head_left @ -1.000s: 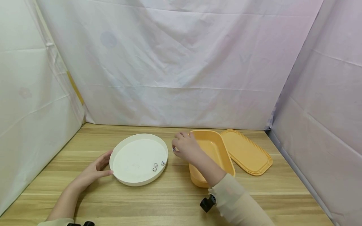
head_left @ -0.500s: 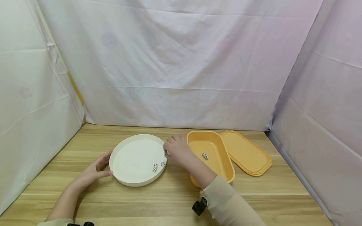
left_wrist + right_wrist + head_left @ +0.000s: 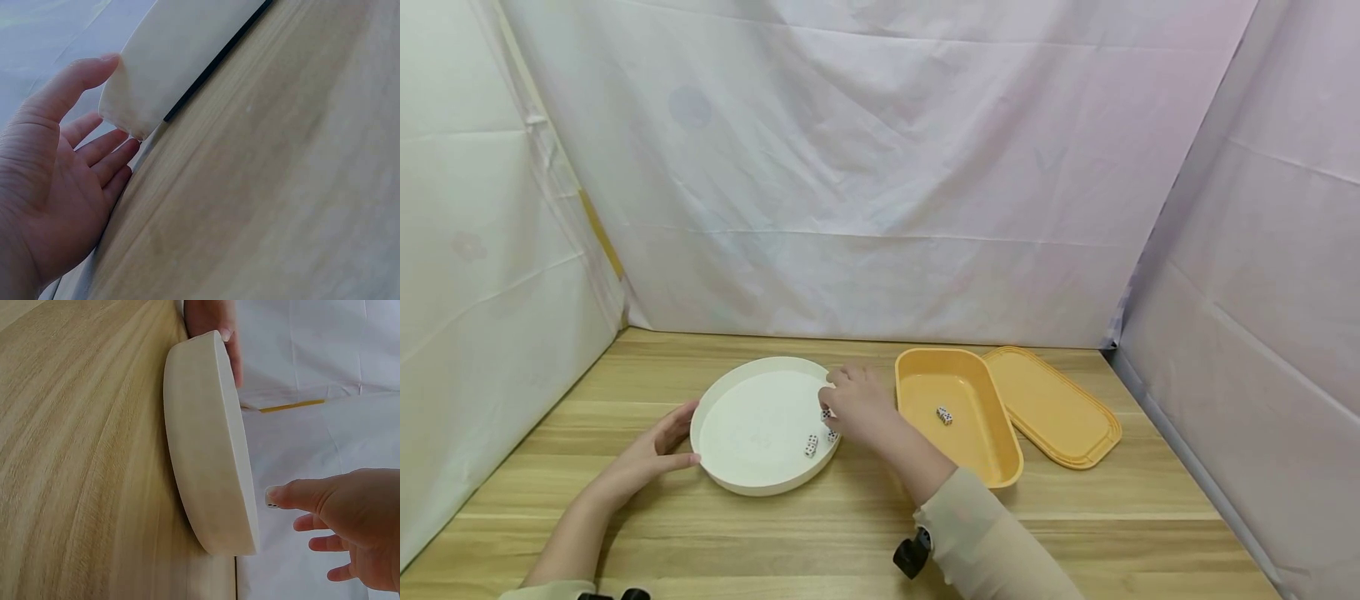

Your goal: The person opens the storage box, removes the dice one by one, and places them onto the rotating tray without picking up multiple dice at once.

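Note:
In the head view a round white tray (image 3: 760, 425) stands on the table. My left hand (image 3: 647, 454) touches its left side, thumb and fingers spread along the wall. In the left wrist view those fingers (image 3: 112, 159) look fairly straight. My right hand (image 3: 861, 404) pinches a small white die (image 3: 272, 497) above the tray's right rim. Near the right inside wall lie a pair of white dice (image 3: 811, 446) close together and another die (image 3: 832, 435), partly behind the right hand. Right of that hand, a yellow box (image 3: 981, 450) contains two dice (image 3: 944, 415) side by side.
A yellow lid (image 3: 1052, 408) lies on the wooden table (image 3: 760, 542) to the right of the box, its left edge close against it. Pale cloth (image 3: 880, 167) hangs behind and at both sides of the table.
My right hand has moved left with the die, from beside the box to over the tray's right rim. Two dice in the box have come into view. The left hand stays put.

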The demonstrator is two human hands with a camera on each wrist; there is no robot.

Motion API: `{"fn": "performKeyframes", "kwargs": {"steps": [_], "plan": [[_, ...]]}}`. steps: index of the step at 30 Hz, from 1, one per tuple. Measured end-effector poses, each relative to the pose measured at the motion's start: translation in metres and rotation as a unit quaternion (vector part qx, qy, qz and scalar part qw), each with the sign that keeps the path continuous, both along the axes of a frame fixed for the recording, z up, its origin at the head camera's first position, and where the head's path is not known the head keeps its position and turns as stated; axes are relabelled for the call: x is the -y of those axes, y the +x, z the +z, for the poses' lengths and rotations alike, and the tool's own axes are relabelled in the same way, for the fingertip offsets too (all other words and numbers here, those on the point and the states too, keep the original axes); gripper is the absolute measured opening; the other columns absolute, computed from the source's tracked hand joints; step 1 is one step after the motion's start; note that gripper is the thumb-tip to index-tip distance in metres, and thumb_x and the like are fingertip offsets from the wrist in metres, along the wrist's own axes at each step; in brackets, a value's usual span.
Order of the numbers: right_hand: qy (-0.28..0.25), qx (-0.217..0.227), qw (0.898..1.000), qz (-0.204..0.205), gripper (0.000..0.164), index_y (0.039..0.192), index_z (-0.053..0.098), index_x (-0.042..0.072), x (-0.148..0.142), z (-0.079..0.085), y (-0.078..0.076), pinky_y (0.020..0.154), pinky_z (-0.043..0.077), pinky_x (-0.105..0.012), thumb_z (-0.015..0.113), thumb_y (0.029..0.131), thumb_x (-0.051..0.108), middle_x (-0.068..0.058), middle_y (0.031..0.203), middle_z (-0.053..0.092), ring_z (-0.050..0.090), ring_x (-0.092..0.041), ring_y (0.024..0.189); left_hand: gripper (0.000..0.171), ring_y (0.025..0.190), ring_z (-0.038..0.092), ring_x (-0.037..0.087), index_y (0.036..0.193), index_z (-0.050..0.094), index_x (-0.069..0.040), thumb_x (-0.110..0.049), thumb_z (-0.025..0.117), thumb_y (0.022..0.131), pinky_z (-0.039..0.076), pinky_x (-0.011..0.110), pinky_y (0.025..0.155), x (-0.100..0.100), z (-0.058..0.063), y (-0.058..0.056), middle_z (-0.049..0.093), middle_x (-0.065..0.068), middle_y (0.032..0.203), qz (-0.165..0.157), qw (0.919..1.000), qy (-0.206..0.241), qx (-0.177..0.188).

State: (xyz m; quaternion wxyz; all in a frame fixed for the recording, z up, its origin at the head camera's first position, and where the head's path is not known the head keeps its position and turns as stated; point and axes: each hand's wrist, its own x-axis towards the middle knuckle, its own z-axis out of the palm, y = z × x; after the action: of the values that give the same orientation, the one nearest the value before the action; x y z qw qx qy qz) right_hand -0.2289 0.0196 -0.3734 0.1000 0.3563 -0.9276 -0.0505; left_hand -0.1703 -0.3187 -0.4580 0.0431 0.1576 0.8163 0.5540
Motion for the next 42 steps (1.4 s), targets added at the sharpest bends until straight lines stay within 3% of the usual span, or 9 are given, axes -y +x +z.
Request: {"fn": "performKeyframes", "kwargs": {"steps": [2,3,8,11,30,42], "plan": [[-0.001,0.006,1.000,-0.002,0.012,0.091,0.066,0.028,0.001,-0.001,0.000,0.099,0.035,-0.047,0.071,0.086,0.037,0.000,0.121,0.056,0.044,-0.024,0.120,0.082,0.132,0.028,0.035,0.152,0.015,0.000,-0.008,0.066,0.089,0.031,0.010,0.090,0.000,0.000,0.000,0.024,0.030,0.149,-0.002,1.0000,0.000,-0.003],[-0.001,0.010,1.000,-0.003,0.013,0.092,0.067,0.027,0.002,-0.001,0.001,0.099,0.034,-0.047,0.071,0.086,0.037,0.000,0.121,0.056,0.044,-0.024,0.120,0.082,0.132,0.029,0.032,0.152,0.014,0.000,-0.008,0.066,0.089,0.031,0.010,0.090,0.000,0.000,0.000,0.024,0.029,0.149,-0.003,1.0000,0.001,-0.002],[-0.005,0.026,1.000,-0.007,0.018,0.098,0.068,0.025,0.002,-0.001,0.002,0.101,0.033,-0.047,0.073,0.085,0.035,0.000,0.122,0.055,0.042,-0.024,0.122,0.082,0.125,0.034,0.001,0.152,0.015,-0.001,-0.008,0.067,0.089,0.031,0.010,0.091,0.001,-0.002,-0.001,0.023,0.029,0.150,-0.004,1.0000,0.007,0.003],[-0.011,0.029,1.000,-0.008,0.018,0.099,0.068,0.025,0.001,-0.001,0.002,0.101,0.032,-0.048,0.074,0.084,0.034,-0.001,0.123,0.055,0.042,-0.024,0.122,0.083,0.121,0.033,-0.008,0.152,0.014,-0.001,-0.008,0.067,0.089,0.030,0.009,0.090,0.001,-0.002,-0.002,0.023,0.028,0.150,-0.003,0.9999,0.009,0.005],[-0.029,0.028,0.999,-0.004,0.020,0.101,0.069,0.020,-0.015,0.012,0.004,0.103,0.029,-0.052,0.073,0.085,0.031,-0.003,0.129,0.055,0.042,-0.028,0.125,0.082,0.122,0.033,-0.004,0.152,0.014,-0.001,-0.008,0.067,0.089,0.032,0.010,0.090,0.000,-0.001,-0.001,0.023,0.028,0.150,-0.005,0.9999,0.010,0.003],[-0.056,0.024,0.998,-0.003,0.019,0.100,0.068,0.019,-0.032,0.015,0.002,0.102,0.029,-0.051,0.074,0.084,0.026,-0.006,0.131,0.053,0.040,-0.030,0.126,0.082,0.120,0.034,-0.010,0.152,0.015,-0.001,-0.008,0.067,0.089,0.031,0.009,0.091,0.003,-0.003,-0.002,0.023,0.027,0.150,0.001,1.0000,0.008,0.000]]}}
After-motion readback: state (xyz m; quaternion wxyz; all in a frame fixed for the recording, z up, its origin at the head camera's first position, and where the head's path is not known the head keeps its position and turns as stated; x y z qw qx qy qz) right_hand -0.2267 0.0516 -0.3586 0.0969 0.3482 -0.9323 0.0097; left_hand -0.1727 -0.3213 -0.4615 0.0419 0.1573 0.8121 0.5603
